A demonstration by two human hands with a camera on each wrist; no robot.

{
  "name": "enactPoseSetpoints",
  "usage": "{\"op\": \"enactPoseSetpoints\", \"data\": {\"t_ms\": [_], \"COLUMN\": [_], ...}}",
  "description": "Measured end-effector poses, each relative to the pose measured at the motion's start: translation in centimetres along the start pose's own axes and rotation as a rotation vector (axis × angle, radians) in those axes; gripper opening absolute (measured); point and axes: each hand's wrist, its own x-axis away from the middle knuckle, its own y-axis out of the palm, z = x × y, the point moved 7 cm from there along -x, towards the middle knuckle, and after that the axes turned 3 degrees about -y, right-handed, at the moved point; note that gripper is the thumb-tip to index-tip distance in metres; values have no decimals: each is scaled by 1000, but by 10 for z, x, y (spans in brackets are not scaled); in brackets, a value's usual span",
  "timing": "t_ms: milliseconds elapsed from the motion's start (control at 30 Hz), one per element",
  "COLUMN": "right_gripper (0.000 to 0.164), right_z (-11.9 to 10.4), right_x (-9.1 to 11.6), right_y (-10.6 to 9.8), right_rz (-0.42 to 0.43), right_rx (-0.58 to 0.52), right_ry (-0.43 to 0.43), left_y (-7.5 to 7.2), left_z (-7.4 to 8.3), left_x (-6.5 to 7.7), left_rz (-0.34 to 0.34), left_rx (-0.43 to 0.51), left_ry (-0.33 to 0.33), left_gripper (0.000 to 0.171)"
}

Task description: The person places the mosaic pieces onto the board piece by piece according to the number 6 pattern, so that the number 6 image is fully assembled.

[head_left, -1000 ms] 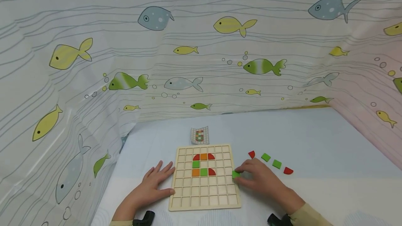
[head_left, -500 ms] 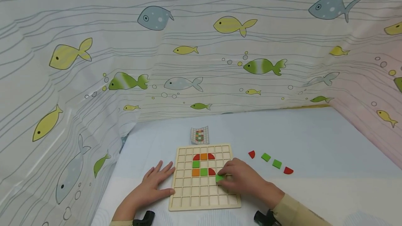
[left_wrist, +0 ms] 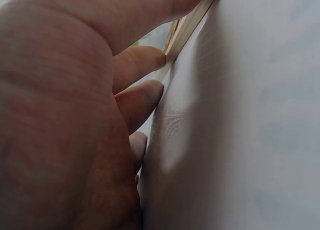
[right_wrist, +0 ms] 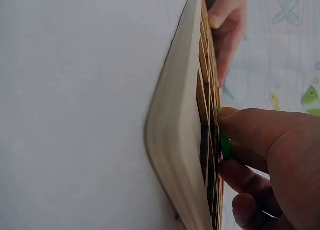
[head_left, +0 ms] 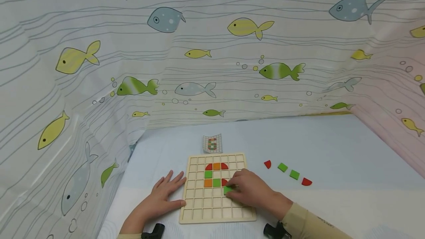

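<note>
A pale wooden grid board (head_left: pixel 196 213) lies on the table, with red, orange and green pieces set in some of its cells. My right hand (head_left: pixel 250 188) pinches a green square tile (head_left: pixel 227 190) between thumb and fingers, just below the red quarter-circle piece (head_left: pixel 224 182) in the grid. In the right wrist view the green tile (right_wrist: pixel 226 146) stands on edge at the board's surface. My left hand (head_left: pixel 166 194) lies spread at the board's left side, its thumb and fingertips touching the edge. The left wrist view shows those fingers (left_wrist: pixel 142 100) straight against the board's side.
Right of the board, a red quarter-circle (head_left: pixel 267 164), two green squares (head_left: pixel 282 167) and another red quarter-circle (head_left: pixel 307 182) lie in a slanting row. Behind the board is a small card (head_left: pixel 212 144) printed with a coloured grid pattern. A fish-print curtain (head_left: pixel 199 65) surrounds the table.
My right hand has carried the green tile leftward from the board's right edge to a cell near the middle. The left hand has stayed at the board's edge.
</note>
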Motion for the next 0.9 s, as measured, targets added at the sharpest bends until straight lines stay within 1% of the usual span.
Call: {"op": "enactPoseSetpoints", "data": {"t_ms": [200, 333, 467, 600, 900], "right_gripper": [24, 22, 21, 20, 19], "right_z": [1, 0, -2, -3, -6], "right_x": [1, 2, 3, 1, 0], "right_y": [1, 1, 1, 1, 4], "right_rz": [-5, -2, 3, 15, 25], "right_rx": [-8, -24, -26, -26, -48], "right_ry": [14, 0, -21, -39, -40], "left_y": [0, 0, 0, -1, -1], "left_z": [2, 3, 4, 4, 3], "left_x": [-1, -1, 0, 0, 1], "left_rz": [0, 3, 9, 12, 9], "left_rx": [18, 40, 32, 33, 29], "left_ry": [-4, 3, 12, 8, 0], "left_gripper": [81, 80, 80, 81, 81]}}
